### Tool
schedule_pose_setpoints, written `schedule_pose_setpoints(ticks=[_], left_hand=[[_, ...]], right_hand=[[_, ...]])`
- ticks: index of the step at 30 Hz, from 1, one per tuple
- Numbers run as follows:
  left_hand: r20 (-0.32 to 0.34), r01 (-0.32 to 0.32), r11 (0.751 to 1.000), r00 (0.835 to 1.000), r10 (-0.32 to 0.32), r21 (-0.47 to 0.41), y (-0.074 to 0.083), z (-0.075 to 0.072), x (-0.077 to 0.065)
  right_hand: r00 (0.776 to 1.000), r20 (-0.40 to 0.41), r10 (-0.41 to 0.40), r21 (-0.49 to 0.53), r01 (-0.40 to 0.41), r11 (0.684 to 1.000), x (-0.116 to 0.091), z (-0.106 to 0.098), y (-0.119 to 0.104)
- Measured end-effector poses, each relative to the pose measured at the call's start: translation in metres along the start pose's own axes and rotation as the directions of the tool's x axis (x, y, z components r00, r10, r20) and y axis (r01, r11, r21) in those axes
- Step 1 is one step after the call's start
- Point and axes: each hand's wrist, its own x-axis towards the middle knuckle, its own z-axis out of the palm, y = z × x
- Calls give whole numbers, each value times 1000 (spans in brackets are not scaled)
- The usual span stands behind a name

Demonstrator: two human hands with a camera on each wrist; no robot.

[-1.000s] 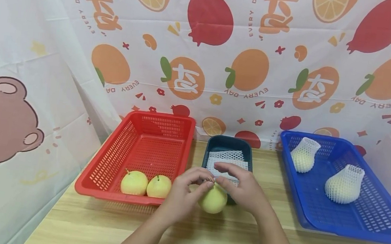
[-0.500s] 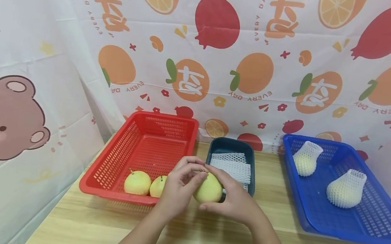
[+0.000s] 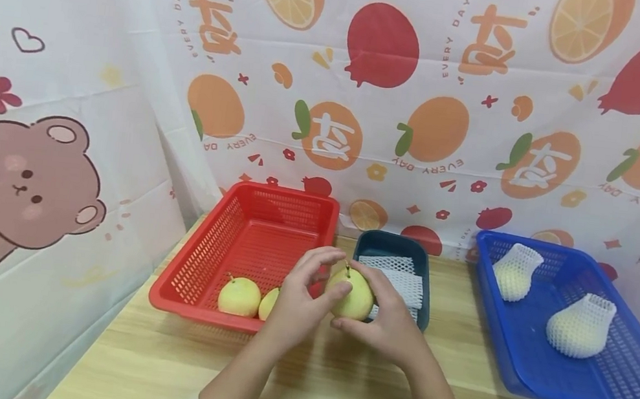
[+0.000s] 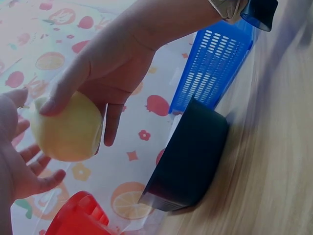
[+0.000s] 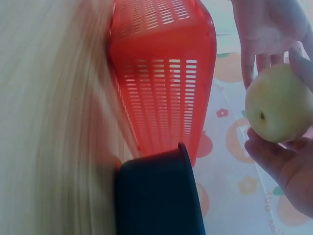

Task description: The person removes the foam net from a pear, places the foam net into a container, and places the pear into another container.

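Note:
A yellow-green pear (image 3: 357, 301), stem up, is held above the table between both hands. My right hand (image 3: 394, 324) grips its right side, fingers behind and thumb at the lower front, as the left wrist view also shows the pear (image 4: 68, 128). My left hand (image 3: 299, 298) is at the pear's left, its thumb over the fruit near the stem. In the left wrist view the left hand (image 4: 22, 164) has its other fingers spread and apart from the pear. Behind the hands, a dark tray (image 3: 426, 301) contains white foam nets (image 3: 404, 288).
On the left, a red basket (image 3: 274, 247) holds pears, one (image 3: 239, 296) fully visible and another (image 3: 268, 304) partly hidden by my left hand. At the right, a blue basket (image 3: 536, 372) holds two net-covered pears, one at the back (image 3: 514, 275) and one nearer (image 3: 580, 327).
My right hand has gone from fingers raised beside the stem to gripping the pear's side. My left fingers have loosened from the stem. The pear is slightly higher; the head view has shifted left.

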Motion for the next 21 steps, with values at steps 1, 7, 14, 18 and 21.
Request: schedule_pose_setpoints(ticks=[1,7,14,18,21], left_hand=[[4,19,1000,1000,-19,8,0,-1,0],[10,112,992,994,-113,57,0,-6,2],[-16,156,983,988,-155,101,-4,-9,5],[-64,118,988,992,-112,100,-7,-15,8],[-89,108,989,991,-100,102,-6,-22,13]], right_hand=[[1000,-16,1,-12,-2,1000,2,2,-1],[994,-98,-37,-103,27,994,14,18,-3],[988,-146,-55,-90,42,995,24,34,-5],[987,-150,-51,-25,47,999,30,42,-7],[990,-136,-35,33,40,999,32,42,-5]])
